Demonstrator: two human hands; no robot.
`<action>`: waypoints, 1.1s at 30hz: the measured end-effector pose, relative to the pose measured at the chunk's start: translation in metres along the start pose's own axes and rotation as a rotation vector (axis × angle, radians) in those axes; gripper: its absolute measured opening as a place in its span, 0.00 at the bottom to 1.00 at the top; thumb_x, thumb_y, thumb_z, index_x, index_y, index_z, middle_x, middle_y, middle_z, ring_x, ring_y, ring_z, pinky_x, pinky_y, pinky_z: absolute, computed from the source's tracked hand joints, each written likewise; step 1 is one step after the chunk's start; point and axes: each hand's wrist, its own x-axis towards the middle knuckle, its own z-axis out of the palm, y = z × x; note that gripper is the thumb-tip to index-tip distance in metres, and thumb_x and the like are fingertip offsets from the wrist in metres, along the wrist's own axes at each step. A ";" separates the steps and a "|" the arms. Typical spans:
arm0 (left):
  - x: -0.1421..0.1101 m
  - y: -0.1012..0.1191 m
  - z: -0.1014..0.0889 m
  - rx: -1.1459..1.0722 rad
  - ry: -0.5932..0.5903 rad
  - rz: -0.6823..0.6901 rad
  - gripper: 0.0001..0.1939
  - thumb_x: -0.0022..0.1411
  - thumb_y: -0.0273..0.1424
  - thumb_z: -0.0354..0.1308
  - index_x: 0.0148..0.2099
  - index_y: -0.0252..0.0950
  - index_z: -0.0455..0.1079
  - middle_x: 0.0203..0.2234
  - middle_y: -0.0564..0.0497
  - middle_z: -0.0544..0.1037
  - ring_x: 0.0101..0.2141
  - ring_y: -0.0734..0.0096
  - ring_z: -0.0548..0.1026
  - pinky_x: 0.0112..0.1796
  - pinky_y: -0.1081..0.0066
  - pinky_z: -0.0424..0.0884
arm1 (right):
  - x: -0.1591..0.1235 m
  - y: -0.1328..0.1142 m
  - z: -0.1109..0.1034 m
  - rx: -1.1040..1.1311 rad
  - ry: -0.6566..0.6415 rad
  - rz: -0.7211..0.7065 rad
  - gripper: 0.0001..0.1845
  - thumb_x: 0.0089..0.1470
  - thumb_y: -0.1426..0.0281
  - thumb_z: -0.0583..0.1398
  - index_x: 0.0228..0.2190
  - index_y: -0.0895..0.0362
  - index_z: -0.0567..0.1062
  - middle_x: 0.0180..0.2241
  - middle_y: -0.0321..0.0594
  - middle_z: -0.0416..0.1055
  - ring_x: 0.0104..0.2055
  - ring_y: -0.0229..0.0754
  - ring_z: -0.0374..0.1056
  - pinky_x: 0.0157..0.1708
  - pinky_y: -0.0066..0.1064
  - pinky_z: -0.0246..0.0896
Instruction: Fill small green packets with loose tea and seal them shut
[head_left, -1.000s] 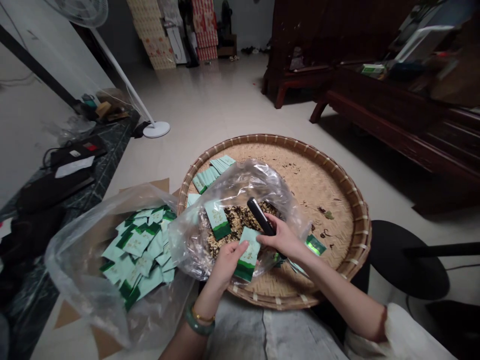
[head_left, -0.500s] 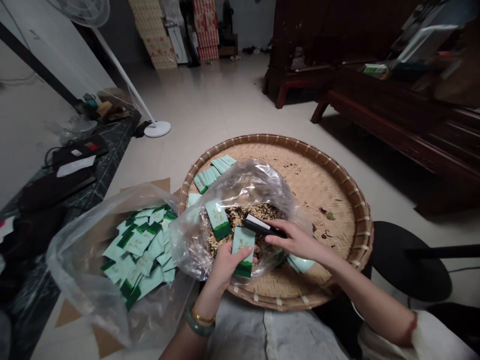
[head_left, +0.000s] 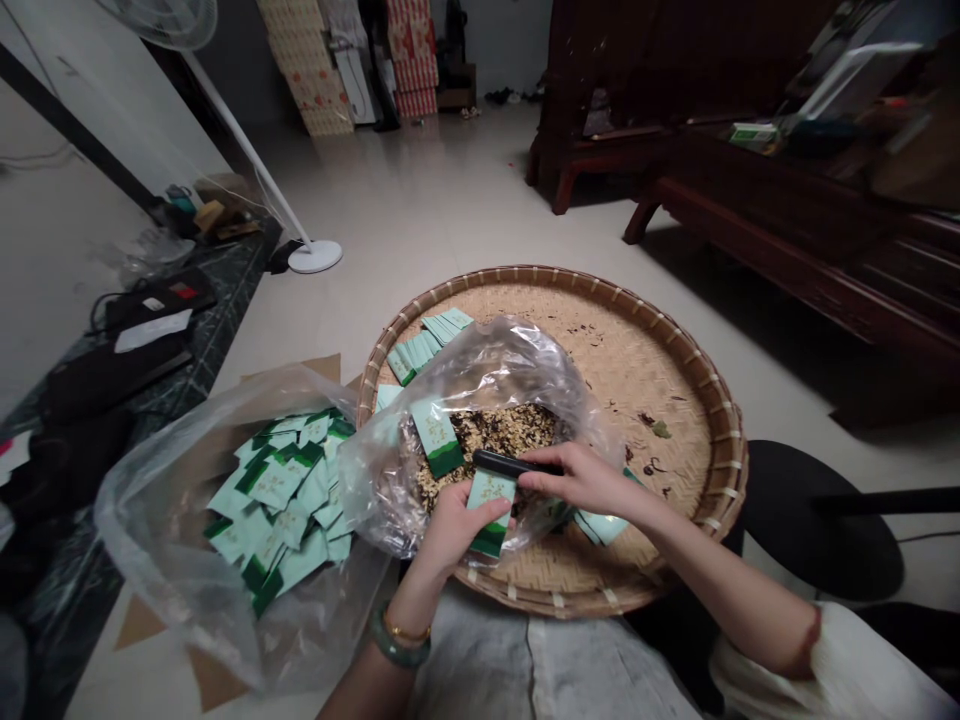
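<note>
My left hand [head_left: 455,530] pinches a pale-green tea packet [head_left: 491,505] with a dark green lower band, thumb on its front. In my right hand [head_left: 577,475] is a slim black handheld bag sealer [head_left: 506,462], lying along the packet's top edge. Both hands are over an open clear plastic bag [head_left: 517,350] holding a loose mix [head_left: 517,430] of pale grains and dark bits. Another green packet [head_left: 436,440] rests on the mix, left of the held one. The bag sits on a round woven bamboo tray [head_left: 637,350]. The fingertips behind the held packet are partly hidden.
Left of the tray, a large clear bag [head_left: 157,510] holds a pile of green packets [head_left: 292,500]. More packets [head_left: 416,355] lie at the tray's left rim. A white fan [head_left: 315,256], dark wooden furniture [head_left: 750,240] and a black round base [head_left: 817,520] stand around.
The sealer has moved left and down slightly and turned, so its white strip no longer shows; it now meets the packet's top edge. The left hand has stayed nearly still.
</note>
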 end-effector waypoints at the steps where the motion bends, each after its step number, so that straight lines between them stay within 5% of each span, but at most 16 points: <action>1: 0.001 0.000 -0.001 0.005 -0.002 0.004 0.18 0.39 0.37 0.71 0.30 0.31 0.74 0.20 0.50 0.79 0.21 0.68 0.77 0.23 0.74 0.70 | 0.000 0.001 0.001 0.001 0.007 0.001 0.19 0.56 0.59 0.57 0.42 0.57 0.78 0.33 0.37 0.77 0.33 0.42 0.69 0.32 0.29 0.61; 6: 0.007 -0.001 -0.007 0.045 -0.016 0.003 0.18 0.41 0.38 0.71 0.32 0.29 0.76 0.22 0.48 0.80 0.22 0.69 0.76 0.24 0.75 0.70 | 0.003 0.003 0.004 0.054 0.014 0.032 0.19 0.55 0.57 0.57 0.35 0.60 0.79 0.24 0.35 0.71 0.25 0.36 0.62 0.25 0.25 0.54; 10: 0.008 0.001 -0.009 0.025 -0.026 -0.017 0.20 0.40 0.39 0.71 0.33 0.29 0.76 0.23 0.47 0.80 0.22 0.70 0.76 0.25 0.75 0.70 | 0.005 0.001 0.003 0.297 -0.039 0.223 0.24 0.52 0.53 0.58 0.37 0.61 0.75 0.17 0.29 0.61 0.15 0.29 0.50 0.14 0.23 0.43; 14: 0.008 0.002 -0.010 -0.031 0.003 -0.027 0.22 0.37 0.39 0.72 0.31 0.29 0.76 0.22 0.48 0.79 0.21 0.70 0.76 0.24 0.74 0.70 | 0.003 0.004 -0.003 0.482 0.054 0.303 0.26 0.50 0.47 0.57 0.31 0.59 0.72 0.18 0.29 0.61 0.13 0.27 0.48 0.11 0.23 0.40; 19: 0.010 0.002 -0.009 -0.037 0.025 -0.020 0.22 0.37 0.40 0.72 0.32 0.29 0.75 0.21 0.48 0.79 0.21 0.69 0.76 0.23 0.74 0.70 | 0.003 0.006 0.001 0.249 0.094 0.233 0.25 0.50 0.54 0.60 0.41 0.61 0.75 0.24 0.36 0.71 0.17 0.31 0.56 0.16 0.24 0.48; 24: 0.009 0.000 -0.007 0.014 0.009 -0.009 0.23 0.38 0.40 0.72 0.34 0.29 0.76 0.24 0.46 0.80 0.24 0.67 0.77 0.25 0.73 0.72 | 0.006 0.004 0.007 0.092 0.111 0.012 0.18 0.55 0.60 0.58 0.40 0.58 0.78 0.35 0.39 0.77 0.33 0.41 0.69 0.33 0.29 0.61; 33: 0.011 -0.005 -0.013 -0.037 0.015 0.107 0.23 0.50 0.47 0.63 0.35 0.29 0.76 0.24 0.46 0.80 0.25 0.69 0.75 0.29 0.72 0.71 | 0.008 0.017 0.006 0.129 0.124 0.040 0.20 0.55 0.57 0.57 0.41 0.58 0.78 0.40 0.40 0.78 0.39 0.48 0.71 0.39 0.34 0.64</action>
